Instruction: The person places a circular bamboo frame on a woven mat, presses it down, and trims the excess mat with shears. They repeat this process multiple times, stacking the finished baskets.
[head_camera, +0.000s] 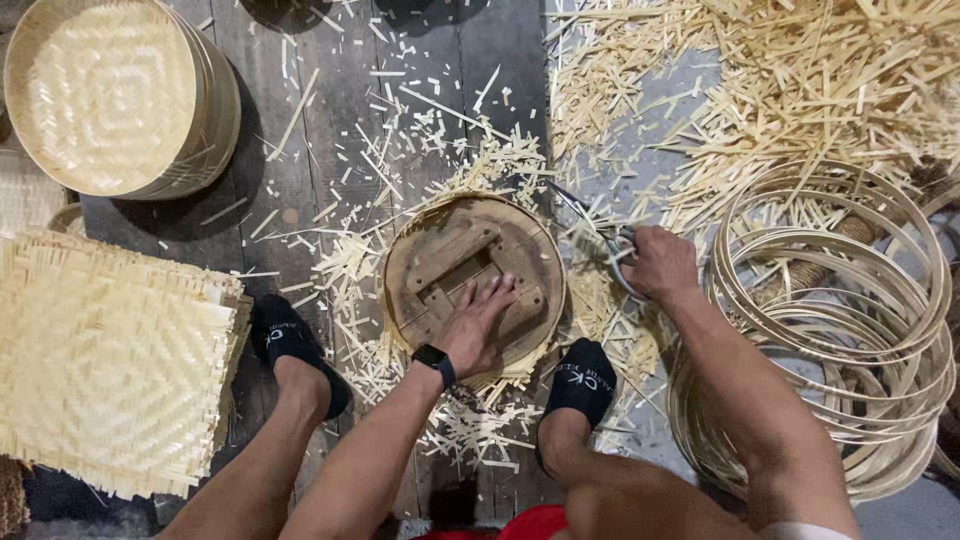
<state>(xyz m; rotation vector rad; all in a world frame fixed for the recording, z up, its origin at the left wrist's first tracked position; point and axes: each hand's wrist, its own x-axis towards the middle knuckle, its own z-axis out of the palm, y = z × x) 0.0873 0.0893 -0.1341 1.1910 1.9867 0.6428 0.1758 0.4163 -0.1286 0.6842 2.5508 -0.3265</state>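
Note:
My left hand (478, 322) presses flat on a round wooden form (440, 262) that sits on the floor between my feet. A woven bamboo sheet is trapped under the form, its trimmed edge (462, 205) showing around the rim. My right hand (660, 264) grips a pair of scissors (600, 232), whose blades point up-left toward the form's right edge. A dark watch (434, 360) is on my left wrist.
A stack of square woven bamboo mats (110, 360) lies at left. A finished round bamboo tray (110, 95) stands upper left. Coiled bamboo hoops (850, 330) pile up at right. Cut bamboo slivers (780, 80) litter the wooden planks. My feet wear black socks (290, 345).

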